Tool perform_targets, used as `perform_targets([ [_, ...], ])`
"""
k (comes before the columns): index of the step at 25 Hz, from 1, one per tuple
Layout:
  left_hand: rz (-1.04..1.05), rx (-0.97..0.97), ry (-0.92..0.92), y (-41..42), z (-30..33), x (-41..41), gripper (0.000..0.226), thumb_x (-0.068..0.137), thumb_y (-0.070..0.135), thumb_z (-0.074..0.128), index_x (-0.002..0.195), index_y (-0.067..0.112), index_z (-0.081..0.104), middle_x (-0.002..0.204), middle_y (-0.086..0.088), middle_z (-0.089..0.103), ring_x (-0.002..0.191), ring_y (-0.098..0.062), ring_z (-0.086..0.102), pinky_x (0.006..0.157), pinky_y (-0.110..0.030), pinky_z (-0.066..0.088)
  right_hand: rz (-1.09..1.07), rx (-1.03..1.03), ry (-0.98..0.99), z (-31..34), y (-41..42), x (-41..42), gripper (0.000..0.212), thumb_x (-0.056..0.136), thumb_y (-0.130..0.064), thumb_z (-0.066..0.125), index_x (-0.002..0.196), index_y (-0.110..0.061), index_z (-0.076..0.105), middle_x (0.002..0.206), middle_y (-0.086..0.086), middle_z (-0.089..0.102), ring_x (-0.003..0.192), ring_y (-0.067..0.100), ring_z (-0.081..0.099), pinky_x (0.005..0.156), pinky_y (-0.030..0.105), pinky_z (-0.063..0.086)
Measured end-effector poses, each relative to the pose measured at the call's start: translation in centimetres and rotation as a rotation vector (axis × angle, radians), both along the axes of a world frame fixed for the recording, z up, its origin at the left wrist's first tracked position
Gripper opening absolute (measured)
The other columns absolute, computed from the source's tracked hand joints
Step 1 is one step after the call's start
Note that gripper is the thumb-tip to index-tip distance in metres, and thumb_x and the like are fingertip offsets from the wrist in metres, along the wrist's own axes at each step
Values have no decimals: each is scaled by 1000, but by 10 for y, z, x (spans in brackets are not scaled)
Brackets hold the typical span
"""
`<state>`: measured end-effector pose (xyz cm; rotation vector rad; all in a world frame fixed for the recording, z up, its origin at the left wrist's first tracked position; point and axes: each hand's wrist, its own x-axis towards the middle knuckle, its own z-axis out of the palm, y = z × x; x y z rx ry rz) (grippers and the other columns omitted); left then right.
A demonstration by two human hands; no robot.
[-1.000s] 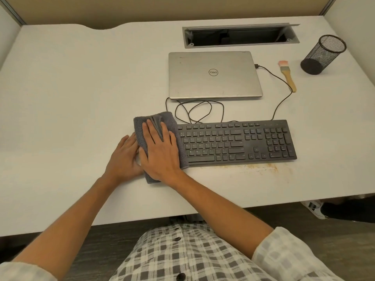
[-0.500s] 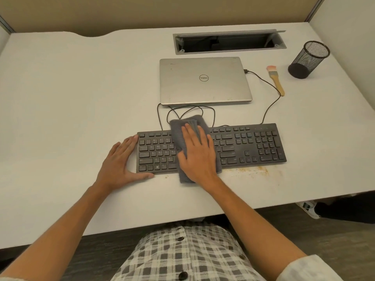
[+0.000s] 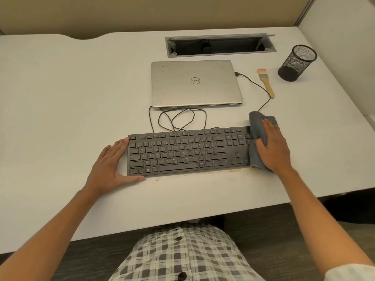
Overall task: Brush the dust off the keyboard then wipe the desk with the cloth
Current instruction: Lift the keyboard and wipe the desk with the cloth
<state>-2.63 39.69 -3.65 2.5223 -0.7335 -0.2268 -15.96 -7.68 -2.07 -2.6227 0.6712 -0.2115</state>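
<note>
Left hand lay flat and spread on the desk, gripping nothing; fingers straight along the left end of the keyboard, thumb stretched under its front left corner. Left forearm bare, running in from the lower left over the desk's front edge.

Right hand pressed palm-down on the cloth, fingers nearly straight and pointing toward the back edge, thumb tucked against the cloth's left side. Whether the thumb actually pinched the fabric could not be told. Right forearm came up from the lower right, wrist just past the keyboard's front right corner.

Keyboard black, full-size, lying parallel to the front edge, right of the desk's middle. Grey cloth bunched over its right end, covering part of the number pad and reaching the desk behind and in front. Brownish crumbs scattered on the desk along the keyboard's front edge, from near the left thumb across to the cloth.

Behind the keyboard: a loose loop of black cable, then a closed silver laptop. Further back, an open cable hatch near the back edge. Right of the laptop, a wooden-handled brush lay flat, bristles toward the back. Black mesh pen cup stood near the back right corner, apart from the brush.
</note>
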Motion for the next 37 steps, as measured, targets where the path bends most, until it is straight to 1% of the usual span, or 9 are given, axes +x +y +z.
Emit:
perform_targets([
  [7, 11, 9, -1, -1, 2, -2, 130, 57, 90, 62, 162, 27, 19, 159, 30, 10, 147, 16, 1, 122, -15, -4, 27, -37, 8, -12, -7, 3, 65, 98, -50, 45, 154, -27, 22, 163, -1, 5, 149, 23, 6, 118, 49, 20],
  [11, 11, 7, 9, 0, 2, -1, 131, 56, 90, 62, 162, 27, 19, 160, 27, 13, 148, 14, 3, 123, -18, -3, 14, 33, 26, -9, 3, 6, 52, 103, -42, 33, 153, -33, 22, 164, 0, 4, 150, 23, 5, 120, 50, 16],
  [13, 13, 4, 9, 0, 2, -1, 131, 56, 90, 62, 162, 27, 19, 160, 27, 13, 148, 13, 3, 124, -19, -2, 39, -43, 32, -6, 15, 6, 51, 104, -43, 27, 153, -32, 21, 163, 2, 7, 150, 26, 6, 120, 50, 14],
  [22, 5, -18, 15, 0, 3, -2, 132, 56, 91, 61, 163, 27, 17, 161, 23, 14, 146, 16, 1, 124, -21, -2, 273, -105, 52, -3, 187, 53, 59, 98, -52, 9, 154, -35, 19, 164, 2, 3, 150, 28, 2, 120, 50, 5],
  [26, 1, -10, 2, 3, -7, 2, 125, 61, 84, 65, 162, 25, 21, 162, 20, 17, 151, 6, 9, 126, -27, 3, 396, -37, 49, -2, 281, 82, 55, 101, -48, 21, 154, -32, 19, 164, 5, 2, 150, 29, 1, 120, 52, 5],
  [29, -41, -58, -61, 6, -15, 7, 83, 84, 58, 50, 154, 15, 42, 158, 1, 42, 148, -18, 35, 124, -44, 21, 439, -80, 95, -2, 341, 95, 57, 102, -47, 26, 155, -29, 14, 164, 8, -2, 150, 30, -3, 120, 50, 3],
  [32, -59, -56, -99, 4, -15, 7, 61, 91, 38, 39, 141, 7, 56, 143, -11, 58, 137, -31, 48, 119, -50, 29, 425, -115, 117, -5, 354, 96, 60, 101, -45, 29, 156, -28, 11, 163, 9, -4, 149, 31, -5, 120, 49, 0],
  [34, -55, -73, -105, 4, -15, 7, 60, 89, 41, 41, 135, 8, 60, 137, -9, 61, 133, -31, 51, 117, -50, 31, 428, -139, 109, -6, 347, 93, 62, 100, -41, 34, 155, -28, 11, 163, 9, -2, 149, 30, -2, 121, 48, 3],
  [37, -74, -70, -73, 7, -18, 10, 82, 79, 57, 55, 149, 14, 48, 154, -1, 47, 144, -22, 41, 121, -47, 26, 434, -114, 96, -4, 339, 91, 66, 96, -33, 43, 155, -27, 14, 163, 7, 1, 150, 26, 1, 121, 45, 7],
])
